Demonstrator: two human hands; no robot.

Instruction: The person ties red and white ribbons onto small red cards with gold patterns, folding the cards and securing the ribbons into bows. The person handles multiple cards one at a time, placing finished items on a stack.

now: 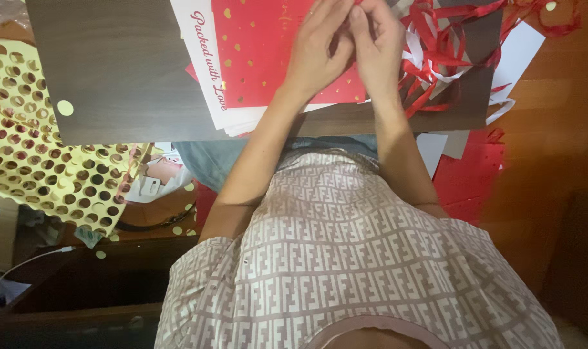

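We've got both hands together at the top edge of the view, over the red sheet with gold hearts on the dark surface. Left hand and right hand touch, fingers pressed together on something small and red; we can't tell what. Red ribbon tangle lies just beside the right hand, nearer to it. Yellow punched sheet sits well apart, left.

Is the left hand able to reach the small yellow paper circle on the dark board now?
Probably yes. The left hand is busy beside the right hand, but bare dark board lies between it and the yellow paper circle; nothing blocks it.
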